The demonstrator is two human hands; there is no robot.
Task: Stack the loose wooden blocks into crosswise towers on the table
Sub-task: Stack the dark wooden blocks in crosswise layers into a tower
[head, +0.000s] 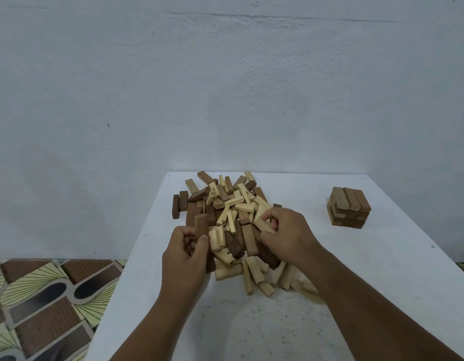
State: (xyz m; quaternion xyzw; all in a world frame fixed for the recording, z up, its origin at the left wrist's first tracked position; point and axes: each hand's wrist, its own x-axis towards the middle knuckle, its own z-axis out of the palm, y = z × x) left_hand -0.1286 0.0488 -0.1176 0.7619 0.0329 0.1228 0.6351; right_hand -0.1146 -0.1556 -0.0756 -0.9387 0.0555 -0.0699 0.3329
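Lying in a loose heap, the wooden blocks (232, 225) covered the middle of the white table (382, 269), from its far edge down toward the near side. Light and dark pieces were mixed and pointed in many directions; a few dark ones lay apart near the far left corner. The left hand (185, 252) was at the left side of the heap, and its fingers and thumb were curled around a dark brown block (201, 226) that stood upright out of the hand. The right hand (287, 234) rested on the heap, more to the right, and its curled fingers pinched a light block (263, 226) that still lay among the others. Well apart from the heap, near the far right corner of the table, stood a small finished tower (349, 207) with crosswise layers of three blocks each. Behind the table rose a plain pale wall (225, 87). Beside the left edge of the table, the floor (43, 303) showed a pattern of brown, yellow and grey shapes.
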